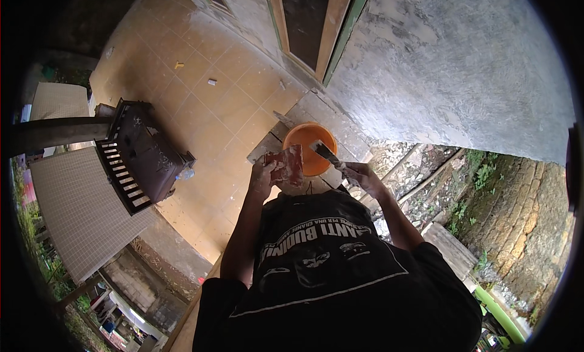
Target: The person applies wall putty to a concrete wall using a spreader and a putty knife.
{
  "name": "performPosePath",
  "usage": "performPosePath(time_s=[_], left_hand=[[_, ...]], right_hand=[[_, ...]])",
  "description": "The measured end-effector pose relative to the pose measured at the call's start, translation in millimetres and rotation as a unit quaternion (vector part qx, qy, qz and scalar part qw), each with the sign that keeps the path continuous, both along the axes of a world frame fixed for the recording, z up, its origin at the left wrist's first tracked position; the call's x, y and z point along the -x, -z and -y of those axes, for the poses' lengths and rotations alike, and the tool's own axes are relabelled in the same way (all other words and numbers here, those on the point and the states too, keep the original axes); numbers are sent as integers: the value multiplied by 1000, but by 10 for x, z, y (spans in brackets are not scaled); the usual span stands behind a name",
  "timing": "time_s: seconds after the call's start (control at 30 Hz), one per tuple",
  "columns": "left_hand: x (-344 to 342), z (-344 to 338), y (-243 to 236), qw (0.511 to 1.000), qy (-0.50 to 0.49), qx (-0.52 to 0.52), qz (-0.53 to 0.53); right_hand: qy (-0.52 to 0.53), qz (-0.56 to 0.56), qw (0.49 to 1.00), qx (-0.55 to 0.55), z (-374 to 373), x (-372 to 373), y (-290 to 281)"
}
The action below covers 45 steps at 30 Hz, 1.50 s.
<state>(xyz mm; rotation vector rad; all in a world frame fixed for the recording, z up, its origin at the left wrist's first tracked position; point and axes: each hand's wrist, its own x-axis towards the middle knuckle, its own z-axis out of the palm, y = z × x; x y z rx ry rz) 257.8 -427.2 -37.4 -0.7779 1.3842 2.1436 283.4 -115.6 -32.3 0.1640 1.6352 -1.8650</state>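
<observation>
My left hand (265, 175) grips a flat red board (287, 166) smeared with pale compound, held over the near left side of an orange bucket (310, 133). In my right hand (365, 178) is a putty knife (325, 152), its dark, coated blade pointing up and left across the bucket's right part. The board and blade have a small gap between them. The bucket stands on worn boards at the edge of the tiled floor.
A dark slatted bench (128, 173) stands at left on tan tiles (213, 108), which carry small scattered objects. Ahead are a door (307, 29) and a plastered wall (450, 78). At right lie rubble, wooden poles and a mossy slope (517, 230).
</observation>
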Motion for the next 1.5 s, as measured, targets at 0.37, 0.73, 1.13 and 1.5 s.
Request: performPosePath(time_s=[0.37, 0.73, 1.13, 1.5], left_hand=[[166, -197, -52, 989, 42, -139, -13], [274, -136, -289, 987, -7, -153, -41], [208, 246, -336, 986, -99, 99, -89], [84, 407, -526, 978, -141, 130, -80]], right_hand=[[20, -376, 801, -465, 155, -146, -351], [90, -210, 949, -216, -162, -102, -593], [-223, -164, 815, -510, 625, 556, -438], [-279, -112, 855, -423, 896, 904, 571]])
